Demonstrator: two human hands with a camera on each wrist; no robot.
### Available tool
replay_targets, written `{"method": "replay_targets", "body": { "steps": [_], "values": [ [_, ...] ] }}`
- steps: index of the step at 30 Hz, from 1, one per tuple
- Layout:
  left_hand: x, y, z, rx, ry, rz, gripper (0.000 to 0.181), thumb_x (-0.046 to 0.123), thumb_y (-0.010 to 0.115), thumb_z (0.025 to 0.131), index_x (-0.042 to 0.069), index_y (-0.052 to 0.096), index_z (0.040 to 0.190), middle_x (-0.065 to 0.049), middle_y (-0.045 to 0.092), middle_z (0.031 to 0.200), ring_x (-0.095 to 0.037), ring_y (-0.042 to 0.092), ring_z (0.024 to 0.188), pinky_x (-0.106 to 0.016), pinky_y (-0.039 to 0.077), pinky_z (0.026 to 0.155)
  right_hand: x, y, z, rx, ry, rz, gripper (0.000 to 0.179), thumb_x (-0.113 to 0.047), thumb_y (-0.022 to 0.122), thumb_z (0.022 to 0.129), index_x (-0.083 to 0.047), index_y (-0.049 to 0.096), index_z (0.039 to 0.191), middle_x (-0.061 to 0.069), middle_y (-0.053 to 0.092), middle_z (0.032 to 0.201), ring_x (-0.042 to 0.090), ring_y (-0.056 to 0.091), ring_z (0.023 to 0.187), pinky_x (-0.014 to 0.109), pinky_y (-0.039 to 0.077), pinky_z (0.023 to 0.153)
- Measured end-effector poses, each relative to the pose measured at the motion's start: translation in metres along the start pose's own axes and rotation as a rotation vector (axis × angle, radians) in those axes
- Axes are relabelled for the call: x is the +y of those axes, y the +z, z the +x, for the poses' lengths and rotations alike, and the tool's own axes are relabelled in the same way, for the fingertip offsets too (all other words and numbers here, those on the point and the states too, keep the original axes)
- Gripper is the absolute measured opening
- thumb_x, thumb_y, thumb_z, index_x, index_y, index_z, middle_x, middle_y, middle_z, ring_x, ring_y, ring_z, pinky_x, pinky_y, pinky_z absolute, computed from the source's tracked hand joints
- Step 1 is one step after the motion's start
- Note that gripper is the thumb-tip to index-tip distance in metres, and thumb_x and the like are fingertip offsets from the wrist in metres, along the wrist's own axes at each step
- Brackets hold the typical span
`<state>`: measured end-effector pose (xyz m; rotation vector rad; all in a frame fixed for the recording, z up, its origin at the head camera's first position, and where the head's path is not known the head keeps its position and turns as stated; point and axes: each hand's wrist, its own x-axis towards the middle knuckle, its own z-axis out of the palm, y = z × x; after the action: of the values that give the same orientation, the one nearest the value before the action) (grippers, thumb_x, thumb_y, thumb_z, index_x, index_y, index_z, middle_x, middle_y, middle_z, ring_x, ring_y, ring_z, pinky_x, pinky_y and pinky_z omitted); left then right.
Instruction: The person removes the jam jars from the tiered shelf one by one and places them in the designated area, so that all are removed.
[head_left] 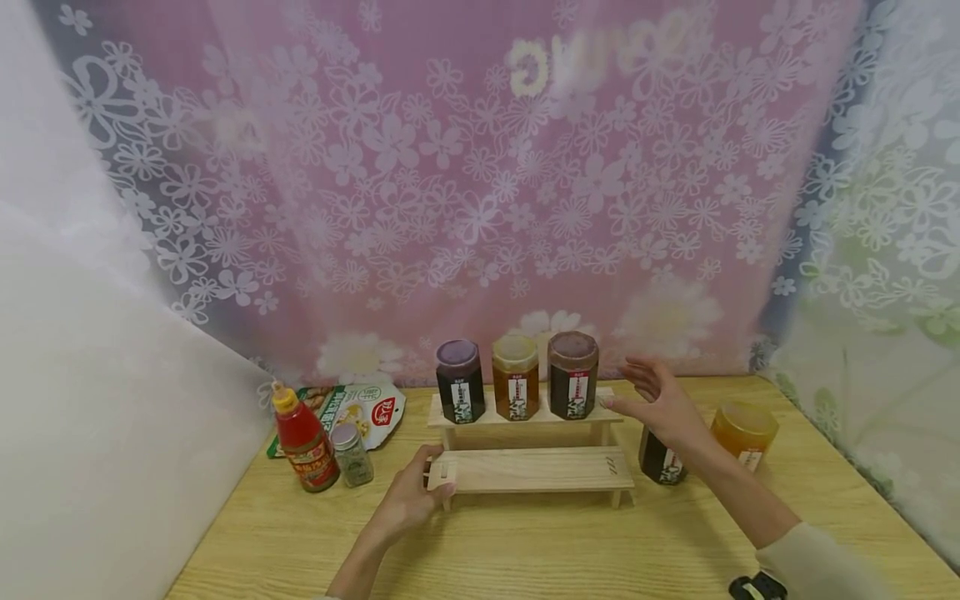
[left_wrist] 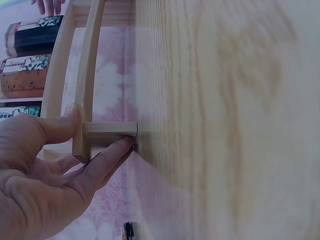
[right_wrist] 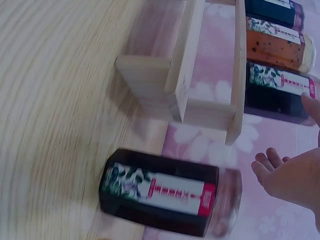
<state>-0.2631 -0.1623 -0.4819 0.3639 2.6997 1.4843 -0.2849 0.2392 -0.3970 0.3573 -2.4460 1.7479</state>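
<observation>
Near the middle of the head view, a small wooden rack (head_left: 528, 442) with two steps stands on the table (head_left: 525, 550). The left hand (head_left: 408, 500) is at the rack's lower left end. Its thumb and fingers (left_wrist: 107, 160) pinch the end of the low step, and the left wrist view shows them curled around the wood there.

On the top step, three jars stand in a row. A purple jar (head_left: 459, 381) is on the left, an orange jar (head_left: 515, 377) is in the middle and a dark jar (head_left: 572, 375) is on the right. They stand close together, just beside one another.

At the right end of the top step is the right hand (head_left: 660, 400). It is open, with the fingers spread, and it holds nothing. Its fingertips are just beside the dark jar, but I cannot tell if they touch it.

Under that hand, at the right of the rack, a black jar (head_left: 660, 460) stands on the table. The right wrist view shows it near the rack's leg (right_wrist: 150, 82). A yellow jar (head_left: 744, 433) stands further right, near the black jar.

At the lower left of the head view stands a red bottle (head_left: 303, 442), with a little spice jar (head_left: 351, 454) just beside it. A food bag (head_left: 352, 412) lies flat behind them.
</observation>
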Motion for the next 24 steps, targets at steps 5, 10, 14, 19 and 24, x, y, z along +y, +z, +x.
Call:
{"method": "replay_targets", "body": {
  "steps": [5, 10, 14, 19, 24],
  "values": [
    [0.001, -0.003, -0.002, 0.008, -0.015, -0.004, 0.059, 0.009, 0.075, 0.096, 0.0, 0.048, 0.147, -0.026, 0.063, 0.126, -0.033, 0.064, 0.108, -0.045, 0.053, 0.084, -0.004, 0.017, 0.009, -0.019, 0.006, 0.059, 0.09, -0.023, 0.078, 0.096, -0.005, 0.02, 0.163, 0.026, 0.031, 0.163, 0.045, 0.024, 0.154, 0.059, 0.022, 0.122],
    [0.0, -0.004, -0.001, 0.008, -0.011, -0.013, 0.059, 0.009, 0.076, 0.096, -0.001, 0.048, 0.146, -0.026, 0.063, 0.126, -0.033, 0.064, 0.107, -0.045, 0.053, 0.083, -0.007, 0.032, 0.017, -0.033, 0.009, 0.091, 0.091, -0.023, 0.079, 0.095, -0.006, 0.02, 0.163, 0.024, 0.032, 0.162, 0.042, 0.026, 0.153, 0.055, 0.019, 0.125],
    [-0.001, -0.002, 0.0, 0.004, -0.013, -0.019, 0.059, 0.01, 0.076, 0.096, 0.0, 0.047, 0.147, -0.026, 0.063, 0.125, -0.033, 0.065, 0.105, -0.044, 0.054, 0.082, -0.008, 0.041, 0.021, -0.035, 0.036, 0.084, 0.095, -0.026, 0.08, 0.094, -0.007, 0.019, 0.164, 0.024, 0.032, 0.163, 0.043, 0.027, 0.153, 0.055, 0.023, 0.123],
    [0.0, 0.0, 0.0, -0.002, -0.012, -0.021, 0.059, 0.009, 0.076, 0.095, -0.001, 0.048, 0.146, -0.026, 0.063, 0.124, -0.033, 0.064, 0.106, -0.045, 0.053, 0.082, -0.007, 0.05, 0.024, -0.015, 0.056, 0.097, 0.092, -0.025, 0.082, 0.093, -0.007, 0.023, 0.161, 0.024, 0.038, 0.158, 0.042, 0.035, 0.148, 0.058, 0.033, 0.118],
    [0.003, 0.001, 0.0, -0.006, -0.011, -0.017, 0.058, 0.01, 0.076, 0.096, 0.0, 0.048, 0.146, -0.026, 0.062, 0.126, -0.034, 0.064, 0.108, -0.046, 0.053, 0.084, -0.005, 0.055, 0.026, 0.002, 0.035, 0.121, 0.087, -0.022, 0.08, 0.094, -0.008, 0.025, 0.16, 0.023, 0.039, 0.157, 0.042, 0.038, 0.147, 0.058, 0.036, 0.116]
  ]
}}
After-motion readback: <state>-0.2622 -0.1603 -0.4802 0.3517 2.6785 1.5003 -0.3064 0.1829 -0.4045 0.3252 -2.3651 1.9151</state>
